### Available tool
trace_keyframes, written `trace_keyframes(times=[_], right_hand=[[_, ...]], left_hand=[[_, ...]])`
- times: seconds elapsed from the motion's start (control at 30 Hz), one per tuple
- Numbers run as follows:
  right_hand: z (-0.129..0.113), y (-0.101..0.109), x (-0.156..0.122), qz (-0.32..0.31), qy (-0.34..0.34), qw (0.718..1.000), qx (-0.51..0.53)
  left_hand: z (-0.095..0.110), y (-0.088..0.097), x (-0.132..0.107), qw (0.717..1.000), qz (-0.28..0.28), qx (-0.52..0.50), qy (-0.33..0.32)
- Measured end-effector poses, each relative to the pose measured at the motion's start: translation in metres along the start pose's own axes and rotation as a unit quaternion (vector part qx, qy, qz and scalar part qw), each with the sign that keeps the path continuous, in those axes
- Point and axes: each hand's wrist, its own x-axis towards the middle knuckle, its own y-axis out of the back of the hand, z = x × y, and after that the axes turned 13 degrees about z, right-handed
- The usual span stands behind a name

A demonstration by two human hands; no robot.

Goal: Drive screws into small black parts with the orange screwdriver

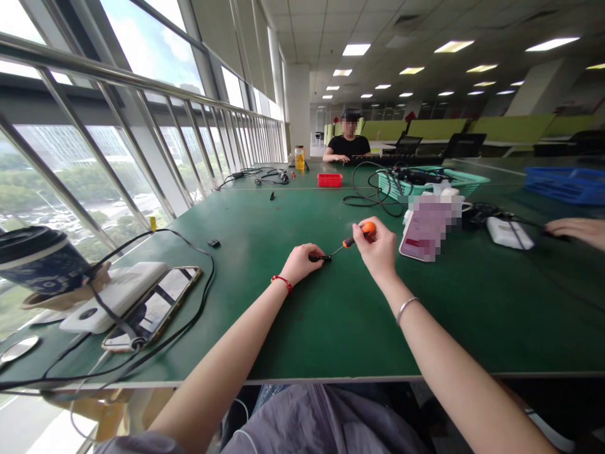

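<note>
My left hand, with a red cord bracelet at the wrist, pinches a small black part low over the green table. In my right hand is a screwdriver with an orange and black handle; my fingers wrap the handle's orange end. Its thin metal shaft slants down to the left, and the tip meets or nearly meets the black part. The part is too small to name, and its left end is hidden by my fingers.
Left: a phone, a white power bank, a paper cup and cables. Ahead: a red tray and a green basket. Right: a propped phone, a white box, another person's hand. A person sits opposite.
</note>
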Motion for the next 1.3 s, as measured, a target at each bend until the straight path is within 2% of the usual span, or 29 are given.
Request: trace_keyframes(times=[0.27,0.53,0.9,1.3], right_hand=[[0.0045,-0.0024,-0.0003,-0.017,0.002,1.0,-0.003],[0.0062,-0.0004,0.0026,0.033,0.002,0.999,0.01],[0.0068,-0.002,0.0013,0.008,-0.004,1.0,-0.006],[0.0054,0.0005,0.0006,-0.012,0.04,0.999,-0.031]], left_hand=[[-0.0036,-0.0018,0.0014,1.0,-0.004,0.007,-0.011],[-0.0065,-0.0023,0.0011,1.0,-0.004,0.005,-0.012],[-0.0059,-0.0019,0.0015,1.0,-0.008,0.004,-0.012],[-0.0038,-0.0006,0.0007,1.0,-0.013,-0.007,-0.022]])
